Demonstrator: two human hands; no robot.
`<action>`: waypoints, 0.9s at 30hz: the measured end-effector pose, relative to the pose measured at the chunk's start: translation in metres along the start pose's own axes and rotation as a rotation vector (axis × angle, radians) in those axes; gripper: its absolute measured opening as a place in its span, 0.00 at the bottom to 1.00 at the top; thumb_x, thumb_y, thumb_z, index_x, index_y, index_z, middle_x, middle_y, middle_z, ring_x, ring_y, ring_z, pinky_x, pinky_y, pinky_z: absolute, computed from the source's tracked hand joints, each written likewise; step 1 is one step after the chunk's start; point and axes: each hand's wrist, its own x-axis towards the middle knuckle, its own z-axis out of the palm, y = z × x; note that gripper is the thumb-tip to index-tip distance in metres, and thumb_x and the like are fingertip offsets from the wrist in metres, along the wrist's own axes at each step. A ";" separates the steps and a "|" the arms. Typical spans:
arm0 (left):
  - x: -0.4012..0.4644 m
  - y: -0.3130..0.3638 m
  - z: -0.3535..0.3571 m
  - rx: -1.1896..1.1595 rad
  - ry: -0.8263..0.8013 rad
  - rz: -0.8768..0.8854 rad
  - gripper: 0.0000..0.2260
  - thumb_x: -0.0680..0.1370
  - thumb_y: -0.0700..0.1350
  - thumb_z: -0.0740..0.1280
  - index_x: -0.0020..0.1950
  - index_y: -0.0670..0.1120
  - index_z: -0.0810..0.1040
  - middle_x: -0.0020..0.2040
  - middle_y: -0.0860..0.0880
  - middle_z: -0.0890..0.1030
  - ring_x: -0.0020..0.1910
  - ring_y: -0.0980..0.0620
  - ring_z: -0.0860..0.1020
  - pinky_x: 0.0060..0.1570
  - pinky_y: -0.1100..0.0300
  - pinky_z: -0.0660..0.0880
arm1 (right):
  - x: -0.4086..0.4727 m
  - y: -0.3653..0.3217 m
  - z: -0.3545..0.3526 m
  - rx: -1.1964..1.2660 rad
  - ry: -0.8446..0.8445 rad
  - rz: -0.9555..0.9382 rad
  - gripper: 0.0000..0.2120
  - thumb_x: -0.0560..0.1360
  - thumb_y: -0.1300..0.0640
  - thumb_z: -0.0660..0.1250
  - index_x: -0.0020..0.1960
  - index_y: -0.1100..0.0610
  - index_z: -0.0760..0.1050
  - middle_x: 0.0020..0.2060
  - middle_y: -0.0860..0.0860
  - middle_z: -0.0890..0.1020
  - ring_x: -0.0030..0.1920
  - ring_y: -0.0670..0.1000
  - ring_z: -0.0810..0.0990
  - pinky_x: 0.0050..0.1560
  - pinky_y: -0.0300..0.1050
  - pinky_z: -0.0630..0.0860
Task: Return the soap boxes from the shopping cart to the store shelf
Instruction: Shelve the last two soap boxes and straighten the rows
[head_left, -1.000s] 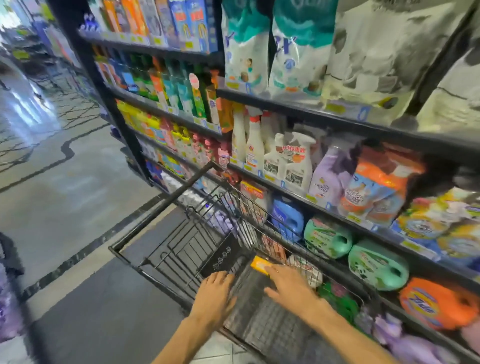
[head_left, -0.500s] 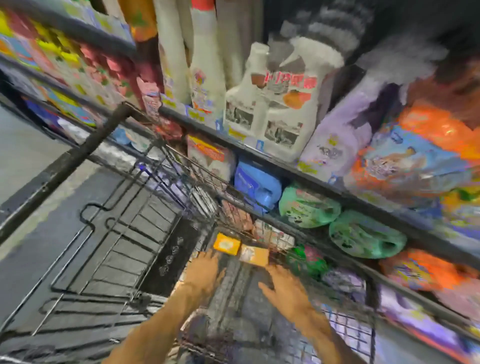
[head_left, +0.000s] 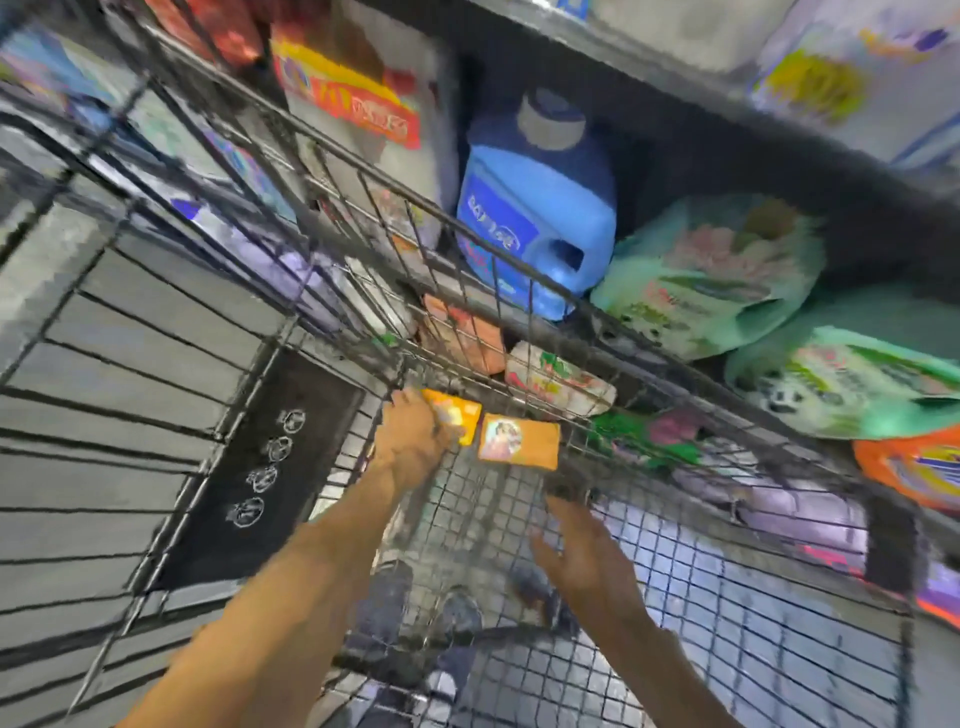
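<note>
Two hands in cart (head_left: 519, 291): L hand (head_left: 413, 441) gripping soap box (head_left: 460, 415), R hand (head_left: 582, 564) spread open, empty.

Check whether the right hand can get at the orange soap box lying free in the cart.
Probably yes. The right hand hovers open just below the orange soap box, inside the wire cart, with nothing between them. The left hand is on the neighbouring yellow box.

shop | wire shopping cart (head_left: 530, 291) | store shelf (head_left: 675, 104) of detergent jugs (head_left: 540, 208)
</note>
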 end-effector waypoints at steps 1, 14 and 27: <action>0.002 0.002 0.003 -0.029 0.022 -0.013 0.44 0.71 0.61 0.75 0.75 0.36 0.60 0.73 0.38 0.67 0.72 0.38 0.67 0.67 0.45 0.68 | 0.003 0.001 0.001 -0.006 0.016 -0.006 0.26 0.79 0.45 0.63 0.74 0.52 0.65 0.68 0.50 0.73 0.68 0.52 0.71 0.66 0.45 0.68; -0.072 -0.050 -0.021 -0.339 0.124 0.041 0.22 0.69 0.48 0.79 0.59 0.51 0.75 0.45 0.49 0.83 0.46 0.43 0.82 0.46 0.49 0.78 | 0.051 -0.020 -0.018 0.156 0.133 0.219 0.15 0.78 0.45 0.62 0.57 0.54 0.72 0.51 0.52 0.82 0.49 0.56 0.81 0.46 0.51 0.79; -0.117 -0.077 -0.026 -0.440 0.101 0.066 0.19 0.73 0.45 0.78 0.59 0.52 0.76 0.48 0.56 0.83 0.45 0.57 0.81 0.44 0.68 0.74 | 0.118 -0.009 0.037 0.361 0.219 0.355 0.38 0.63 0.30 0.69 0.63 0.54 0.75 0.59 0.53 0.77 0.59 0.57 0.72 0.60 0.49 0.67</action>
